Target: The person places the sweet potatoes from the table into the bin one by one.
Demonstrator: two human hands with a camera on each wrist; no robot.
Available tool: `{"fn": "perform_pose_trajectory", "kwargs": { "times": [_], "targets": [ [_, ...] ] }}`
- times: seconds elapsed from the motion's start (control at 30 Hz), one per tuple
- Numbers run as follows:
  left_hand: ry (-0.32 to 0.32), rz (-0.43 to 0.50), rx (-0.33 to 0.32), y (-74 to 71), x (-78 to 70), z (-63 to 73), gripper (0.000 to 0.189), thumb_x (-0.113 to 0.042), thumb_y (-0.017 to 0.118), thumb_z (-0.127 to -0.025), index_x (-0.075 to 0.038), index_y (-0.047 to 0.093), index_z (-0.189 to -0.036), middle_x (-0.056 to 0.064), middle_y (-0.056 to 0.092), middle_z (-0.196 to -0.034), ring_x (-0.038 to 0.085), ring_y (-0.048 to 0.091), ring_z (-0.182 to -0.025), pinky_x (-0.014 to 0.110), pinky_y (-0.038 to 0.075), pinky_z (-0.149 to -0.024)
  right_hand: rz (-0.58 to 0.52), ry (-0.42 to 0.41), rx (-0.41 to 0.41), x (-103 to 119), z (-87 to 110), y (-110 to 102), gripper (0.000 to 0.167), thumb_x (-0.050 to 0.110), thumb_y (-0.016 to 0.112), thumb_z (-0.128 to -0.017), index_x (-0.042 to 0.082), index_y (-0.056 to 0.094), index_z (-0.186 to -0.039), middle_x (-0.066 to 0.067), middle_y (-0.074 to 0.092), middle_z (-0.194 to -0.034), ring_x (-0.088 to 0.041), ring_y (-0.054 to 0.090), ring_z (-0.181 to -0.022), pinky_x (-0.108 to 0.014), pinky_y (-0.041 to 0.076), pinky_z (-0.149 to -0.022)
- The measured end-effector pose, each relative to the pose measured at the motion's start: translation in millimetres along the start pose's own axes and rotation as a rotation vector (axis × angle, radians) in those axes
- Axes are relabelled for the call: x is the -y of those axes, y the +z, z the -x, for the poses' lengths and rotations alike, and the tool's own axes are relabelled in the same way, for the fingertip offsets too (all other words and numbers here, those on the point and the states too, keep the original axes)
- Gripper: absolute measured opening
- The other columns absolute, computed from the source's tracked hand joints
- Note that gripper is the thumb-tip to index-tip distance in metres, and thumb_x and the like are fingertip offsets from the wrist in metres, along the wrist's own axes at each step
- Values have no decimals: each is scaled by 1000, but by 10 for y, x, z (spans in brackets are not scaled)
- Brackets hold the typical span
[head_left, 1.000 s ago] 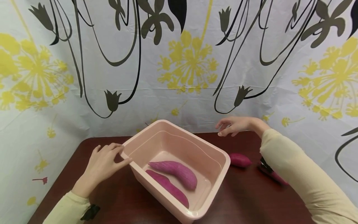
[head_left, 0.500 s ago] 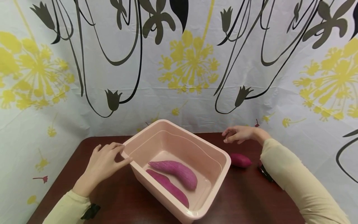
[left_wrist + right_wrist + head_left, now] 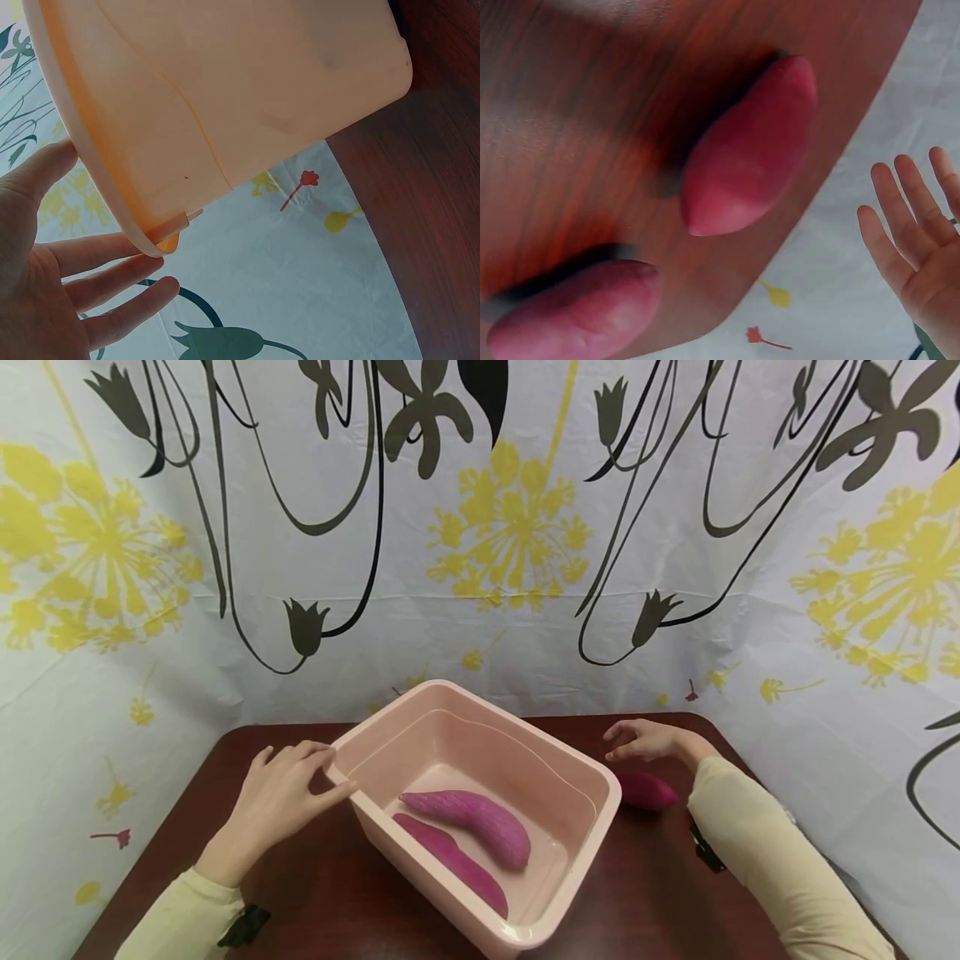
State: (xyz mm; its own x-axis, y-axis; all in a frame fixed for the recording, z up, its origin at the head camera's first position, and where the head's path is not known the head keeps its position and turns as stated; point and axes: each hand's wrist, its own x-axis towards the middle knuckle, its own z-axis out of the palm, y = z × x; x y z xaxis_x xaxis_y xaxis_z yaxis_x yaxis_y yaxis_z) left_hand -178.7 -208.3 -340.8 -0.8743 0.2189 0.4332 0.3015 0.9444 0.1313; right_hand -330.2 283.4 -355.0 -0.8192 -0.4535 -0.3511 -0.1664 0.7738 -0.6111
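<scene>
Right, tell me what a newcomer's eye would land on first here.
Probably the pale-pink rectangular plastic tub, low in the head view's centre, holding two long purple sweet potatoes. Behind it, the white sheet backdrop with bold yellow and dark-grey flower prints likely draws the eye next. Then come the left hand, touching the tub's left corner, and the right hand, off to its right.

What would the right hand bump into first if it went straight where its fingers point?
Probably the pink tub: the right hand points toward it in the head view. The hand's height is hard to judge, so it might pass over or behind.
</scene>
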Motion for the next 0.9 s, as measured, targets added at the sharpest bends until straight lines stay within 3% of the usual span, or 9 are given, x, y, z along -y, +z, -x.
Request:
{"fn": "perform_pose_trajectory", "kwargs": {
  "times": [0.3,0.6,0.9],
  "targets": [
    [-5,-4,16,2,9,-4,57,-52,63,-73,-5,64,-105,9,57,-106,29,54,-92,59,26,-85,96,-43,-70,-128,-68,89,47,24,62,-80,-3,48,-116,-19,49,-115,-33,43,-107,-48,35,-86],
    [3,-13,11,6,11,-6,55,-49,64,-72,-5,64,-105,8,57,-106,28,54,-91,59,27,-85,-33,49,-77,-199,-110,210,45,14,61,-79,-5,46,-117,-21,48,-116,-34,41,-108,-48,35,-87],
    [-3,-10,16,2,10,-4,56,-50,63,-73,-5,64,-105,9,57,-106,29,54,-91,59,26,-85,48,-9,-64,-330,-137,293,44,8,60,-78,-11,46,-116,-27,50,-112,-41,43,-107,-49,34,-88]
  ]
}}
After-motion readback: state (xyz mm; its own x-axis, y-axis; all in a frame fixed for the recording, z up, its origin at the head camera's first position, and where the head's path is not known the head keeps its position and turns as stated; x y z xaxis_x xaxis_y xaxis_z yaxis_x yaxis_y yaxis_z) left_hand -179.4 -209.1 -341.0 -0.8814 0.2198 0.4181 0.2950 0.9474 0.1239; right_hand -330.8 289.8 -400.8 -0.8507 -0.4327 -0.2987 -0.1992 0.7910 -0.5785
